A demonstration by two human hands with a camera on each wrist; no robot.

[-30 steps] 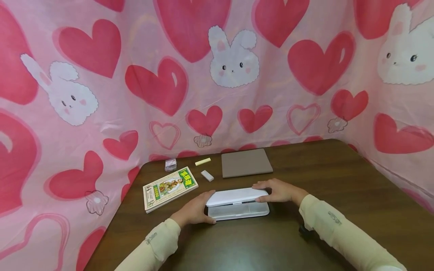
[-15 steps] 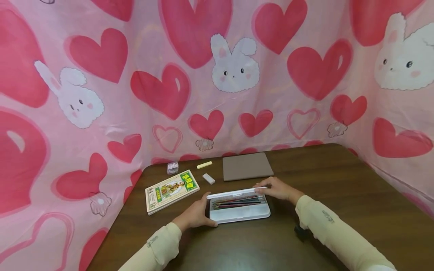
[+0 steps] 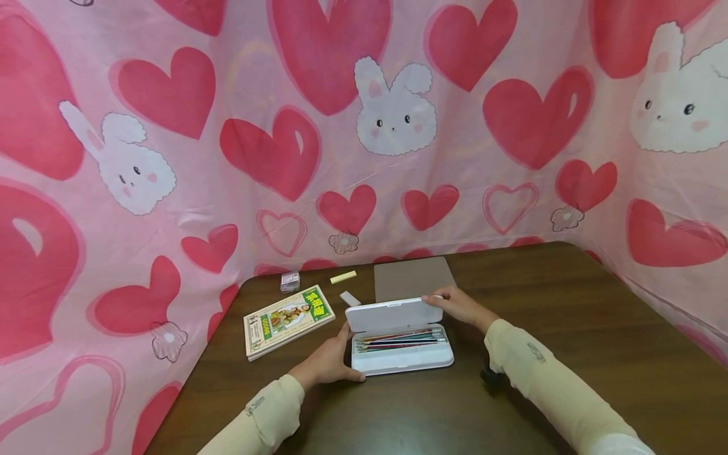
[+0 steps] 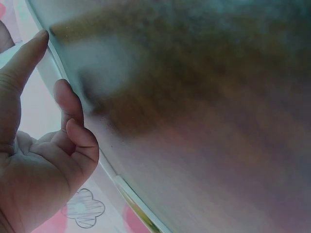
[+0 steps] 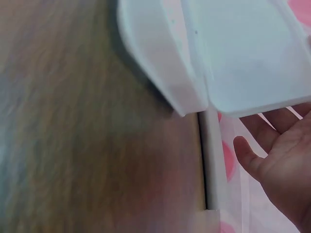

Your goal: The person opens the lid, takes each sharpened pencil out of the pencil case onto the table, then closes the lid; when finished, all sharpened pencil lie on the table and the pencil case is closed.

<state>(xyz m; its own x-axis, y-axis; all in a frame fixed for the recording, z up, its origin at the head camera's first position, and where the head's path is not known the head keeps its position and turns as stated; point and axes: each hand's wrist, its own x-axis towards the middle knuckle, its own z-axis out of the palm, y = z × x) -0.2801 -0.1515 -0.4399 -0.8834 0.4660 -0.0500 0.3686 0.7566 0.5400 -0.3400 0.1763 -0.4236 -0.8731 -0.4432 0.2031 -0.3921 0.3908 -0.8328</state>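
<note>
A white pencil case [image 3: 402, 362] lies on the table with its lid [image 3: 394, 316] tilted up along the back edge. Several pencils [image 3: 398, 341] lie side by side in its rear part. My left hand [image 3: 325, 363] grips the case's left end, thumb at the front corner and fingers towards the back. At the lid's upper right corner, my right hand [image 3: 462, 308] pinches the edge. The right wrist view shows the lid [image 5: 255, 56] raised from the case body, with the right hand [image 5: 286, 158] behind it; some fingers there are hidden by the lid.
Left of the case is a book [image 3: 289, 321] with a green and yellow cover. Behind are a white eraser-like block [image 3: 349, 297], a yellow strip [image 3: 343, 277], a small clear box [image 3: 289, 282] and a flat grey-brown rectangle [image 3: 414, 277], partly covered by the lid.
The lid has swung up and back from nearly closed, bringing the pencils into sight. My right hand has risen with its corner; my left hand has kept its hold on the left end.
</note>
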